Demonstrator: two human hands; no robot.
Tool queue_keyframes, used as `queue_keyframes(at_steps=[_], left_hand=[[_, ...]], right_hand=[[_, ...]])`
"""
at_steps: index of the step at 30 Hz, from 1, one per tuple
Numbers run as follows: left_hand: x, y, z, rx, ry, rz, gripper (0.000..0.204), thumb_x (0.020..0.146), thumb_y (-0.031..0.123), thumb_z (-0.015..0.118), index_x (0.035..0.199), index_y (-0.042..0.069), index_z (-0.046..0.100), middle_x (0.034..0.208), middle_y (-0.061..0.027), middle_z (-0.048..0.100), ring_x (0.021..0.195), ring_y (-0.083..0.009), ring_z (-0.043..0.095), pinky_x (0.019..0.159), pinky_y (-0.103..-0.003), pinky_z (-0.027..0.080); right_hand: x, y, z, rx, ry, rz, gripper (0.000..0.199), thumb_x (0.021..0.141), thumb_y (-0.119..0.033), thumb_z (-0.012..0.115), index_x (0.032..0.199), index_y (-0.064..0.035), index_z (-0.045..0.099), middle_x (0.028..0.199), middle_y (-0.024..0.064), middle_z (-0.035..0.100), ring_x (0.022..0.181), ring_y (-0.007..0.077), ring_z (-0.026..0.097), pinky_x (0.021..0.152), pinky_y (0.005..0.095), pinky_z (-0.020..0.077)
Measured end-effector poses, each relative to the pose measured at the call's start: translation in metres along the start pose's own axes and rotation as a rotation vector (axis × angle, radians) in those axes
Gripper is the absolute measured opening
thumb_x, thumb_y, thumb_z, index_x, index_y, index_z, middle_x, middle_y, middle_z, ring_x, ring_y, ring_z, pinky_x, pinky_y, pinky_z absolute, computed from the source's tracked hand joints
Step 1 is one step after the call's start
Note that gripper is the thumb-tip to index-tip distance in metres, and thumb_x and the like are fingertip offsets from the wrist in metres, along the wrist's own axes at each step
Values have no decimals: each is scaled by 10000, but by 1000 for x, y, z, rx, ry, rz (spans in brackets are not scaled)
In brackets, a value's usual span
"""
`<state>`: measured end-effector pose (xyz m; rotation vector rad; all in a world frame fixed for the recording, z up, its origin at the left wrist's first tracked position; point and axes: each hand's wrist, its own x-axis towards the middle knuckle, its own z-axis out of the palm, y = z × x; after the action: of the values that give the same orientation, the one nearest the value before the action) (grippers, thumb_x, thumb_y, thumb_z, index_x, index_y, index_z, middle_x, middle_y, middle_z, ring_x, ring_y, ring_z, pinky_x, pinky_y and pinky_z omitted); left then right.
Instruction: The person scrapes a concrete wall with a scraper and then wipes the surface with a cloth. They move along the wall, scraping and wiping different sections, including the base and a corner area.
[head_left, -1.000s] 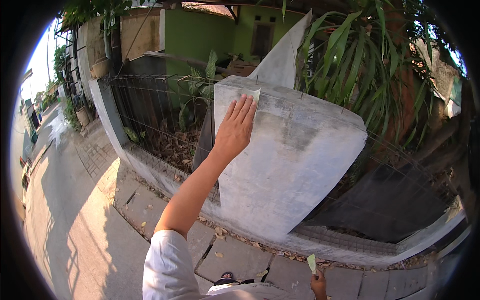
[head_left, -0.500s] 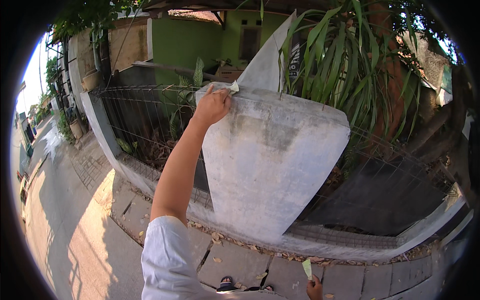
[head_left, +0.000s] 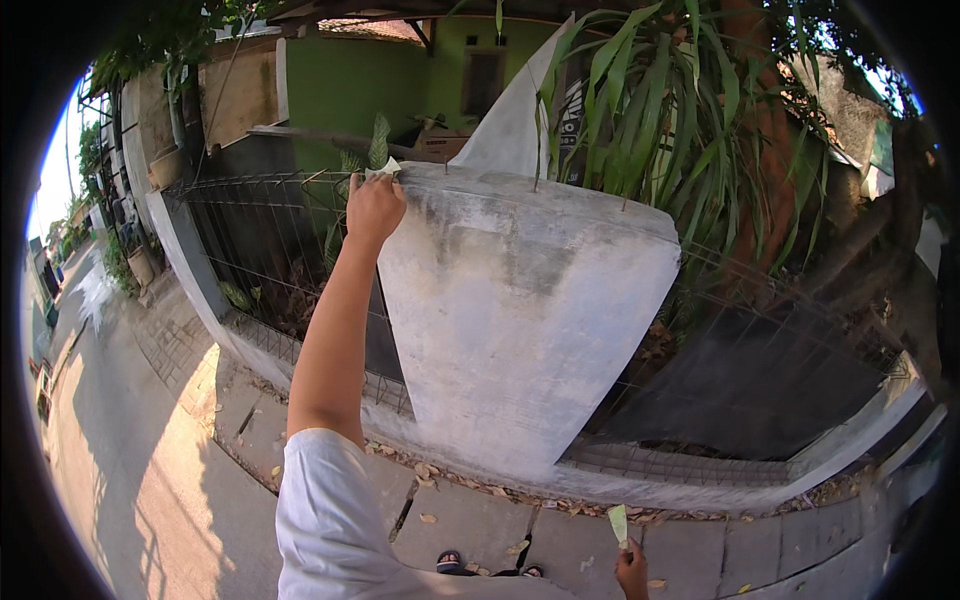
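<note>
Your left hand [head_left: 374,208] has climbed from the face of the concrete pillar [head_left: 520,320] to its top corner, fingers closed on a pale slip of paper [head_left: 384,168] there, while your right hand [head_left: 631,572] pinches a green slip [head_left: 619,523] low.

Rough, matt concrete on the grey pillar [head_left: 530,320], stained and weathered along its top. Thin pale paper [head_left: 384,168] pinched at the left hand [head_left: 374,208], another slip of paper [head_left: 619,523] in the right hand [head_left: 632,573]. Dark wire-mesh metal on the fence [head_left: 262,225], soft white cloth on the sleeve [head_left: 322,510].
</note>
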<state>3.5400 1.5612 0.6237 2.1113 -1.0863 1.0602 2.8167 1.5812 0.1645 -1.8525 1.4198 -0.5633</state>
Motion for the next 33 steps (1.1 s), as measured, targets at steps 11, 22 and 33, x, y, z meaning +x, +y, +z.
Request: queue_keyframes(at_steps=[11, 22, 33], left_hand=[[-85, 2, 64, -145, 117, -286, 421, 963, 121, 455, 1299, -130, 486, 1394, -323, 455, 1338, -437, 406, 1126, -485, 323], [-416, -65, 126, 89, -1336, -564, 336, 904, 220, 487, 1110, 63, 700, 1264, -182, 630, 1164, -325, 618, 991, -424, 476], [-871, -130, -84, 208, -1904, -30, 243, 794, 269, 639, 893, 86, 765, 993, -126, 733, 883, -291, 715, 779, -405, 565]], right_hand=[[20, -34, 26, 122, -72, 38, 395, 956, -193, 578, 1317, -34, 546, 778, 98, 646, 656, 180, 622, 643, 333, 504], [43, -104, 28, -30, -183, -20, 418, 967, -198, 570, 1375, -118, 522, 807, 105, 646, 676, 181, 608, 677, 327, 506], [135, -348, -33, -65, -233, -273, 311, 957, -205, 612, 1260, -137, 598, 1008, 148, 710, 907, 300, 688, 767, 342, 509]])
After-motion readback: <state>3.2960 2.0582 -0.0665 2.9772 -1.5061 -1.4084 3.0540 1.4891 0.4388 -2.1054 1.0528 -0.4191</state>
